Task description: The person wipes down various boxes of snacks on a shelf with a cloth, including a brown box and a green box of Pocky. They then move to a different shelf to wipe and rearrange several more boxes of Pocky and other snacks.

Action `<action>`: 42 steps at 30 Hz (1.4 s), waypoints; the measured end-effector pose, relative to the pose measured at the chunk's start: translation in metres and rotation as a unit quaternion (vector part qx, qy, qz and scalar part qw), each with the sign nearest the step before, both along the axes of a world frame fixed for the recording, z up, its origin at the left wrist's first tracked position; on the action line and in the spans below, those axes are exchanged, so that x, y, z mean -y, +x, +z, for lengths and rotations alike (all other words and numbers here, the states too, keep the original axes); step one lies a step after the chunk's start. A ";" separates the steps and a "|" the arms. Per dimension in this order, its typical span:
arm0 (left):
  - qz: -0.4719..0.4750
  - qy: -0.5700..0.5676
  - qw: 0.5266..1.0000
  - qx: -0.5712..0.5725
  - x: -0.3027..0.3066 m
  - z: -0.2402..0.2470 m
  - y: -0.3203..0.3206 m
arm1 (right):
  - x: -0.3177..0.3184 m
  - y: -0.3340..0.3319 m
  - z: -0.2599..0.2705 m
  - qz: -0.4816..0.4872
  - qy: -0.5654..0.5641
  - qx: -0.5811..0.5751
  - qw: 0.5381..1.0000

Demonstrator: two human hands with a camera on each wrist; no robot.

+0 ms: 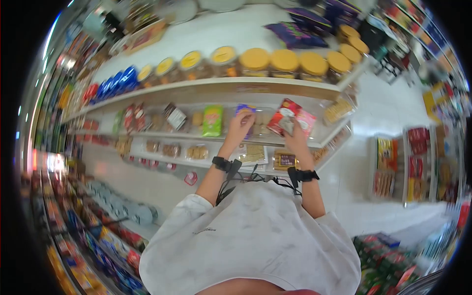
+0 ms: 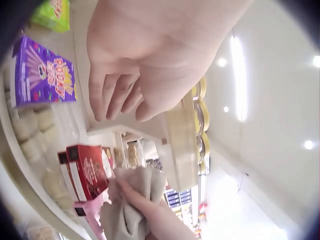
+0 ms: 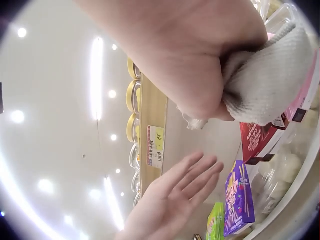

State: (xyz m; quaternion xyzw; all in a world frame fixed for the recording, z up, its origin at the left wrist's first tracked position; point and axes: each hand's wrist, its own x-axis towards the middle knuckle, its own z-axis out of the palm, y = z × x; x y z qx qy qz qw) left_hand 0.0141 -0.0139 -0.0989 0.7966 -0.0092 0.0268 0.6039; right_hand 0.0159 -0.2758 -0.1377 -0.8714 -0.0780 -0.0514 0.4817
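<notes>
A bunched grey cloth (image 2: 132, 200) is gripped in my right hand (image 1: 296, 137), beside the red boxes (image 1: 285, 114) and a pink box (image 1: 306, 123) on the middle shelf. My left hand (image 1: 242, 124) hangs over the purple Pocky box (image 2: 46, 75), fingers extended and holding nothing; in the left wrist view there is a gap between hand and box. A green box (image 1: 212, 121) stands to the left of the purple one. In the right wrist view the cloth (image 3: 272, 75) covers most of my right fingers.
Yellow-lidded jars (image 1: 254, 59) line the shelf above, with purple bags (image 1: 297, 35) behind. Packs of pastries (image 1: 196, 152) lie on the lower shelf. To the right stands another rack (image 1: 404, 169) of snacks. A price label (image 3: 155, 146) hangs on the upper shelf edge.
</notes>
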 end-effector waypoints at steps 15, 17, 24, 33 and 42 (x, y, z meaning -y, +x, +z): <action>0.474 0.288 0.829 0.078 -0.274 -0.087 0.005 | -0.100 -0.030 0.041 0.090 0.101 -0.056 0.989; 0.470 0.347 0.810 0.047 -0.280 -0.097 0.012 | -0.115 -0.034 0.048 0.110 0.098 -0.079 0.986; 0.442 0.279 0.849 -0.077 -0.293 -0.128 0.033 | -0.149 -0.057 0.063 0.135 0.097 -0.089 0.982; 0.281 -0.060 0.957 -0.035 -0.269 -0.028 -0.044 | -0.186 -0.049 0.066 0.168 0.167 -0.192 0.952; 0.198 -0.176 0.960 0.088 -0.179 0.069 -0.136 | -0.319 -0.084 0.119 0.250 0.323 -0.186 0.894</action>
